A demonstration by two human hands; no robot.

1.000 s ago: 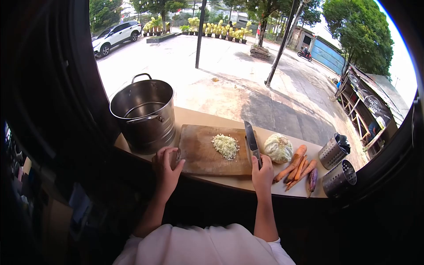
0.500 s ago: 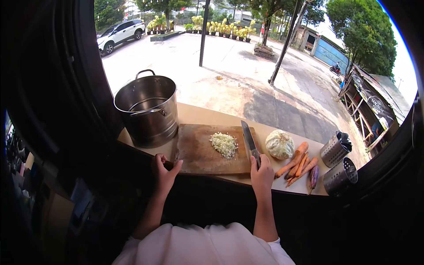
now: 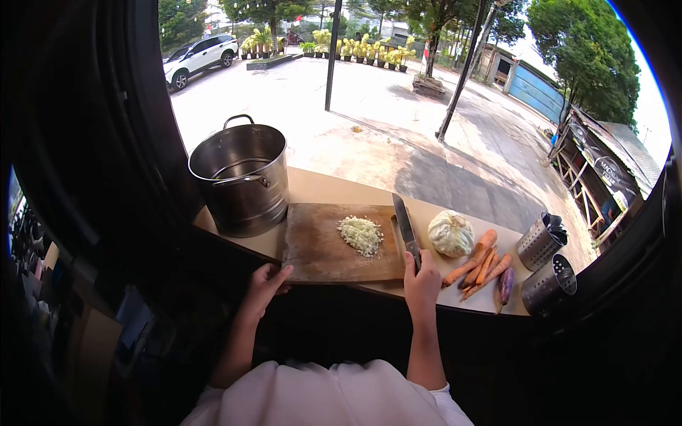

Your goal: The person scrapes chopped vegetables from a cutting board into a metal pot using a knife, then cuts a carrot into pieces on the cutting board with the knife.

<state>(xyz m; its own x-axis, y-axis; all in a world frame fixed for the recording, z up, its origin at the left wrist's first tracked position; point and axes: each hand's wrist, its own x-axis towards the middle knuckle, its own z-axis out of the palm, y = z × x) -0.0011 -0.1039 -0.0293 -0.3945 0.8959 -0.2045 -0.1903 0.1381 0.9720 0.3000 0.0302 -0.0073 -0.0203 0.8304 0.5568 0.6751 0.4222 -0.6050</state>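
A wooden cutting board (image 3: 312, 245) lies on the counter with a heap of finely chopped white pieces (image 3: 361, 236), perhaps garlic or onion, right of its middle. My left hand (image 3: 263, 291) grips the board's near left corner, thumb at the top edge and fingers partly hidden below. Closed around a knife handle, my right hand (image 3: 422, 280) is at the board's near right side. The knife's blade (image 3: 403, 217) points away from me along the right edge. Just right of it sits a pale round cabbage (image 3: 450, 233), with several carrots (image 3: 483, 263) in front.
A large steel pot (image 3: 245, 184) stands left of the board. Beside the carrots lies a purple eggplant-like vegetable (image 3: 506, 284). Two perforated metal holders (image 3: 548, 284) are at the counter's right end. Beyond the counter (image 3: 334, 186) is a paved yard with posts and a white car (image 3: 202, 57).
My left hand has slid slightly down and right, its fingers moving under the board's corner. My right hand keeps the knife in nearly the same place. The view has shifted a little.
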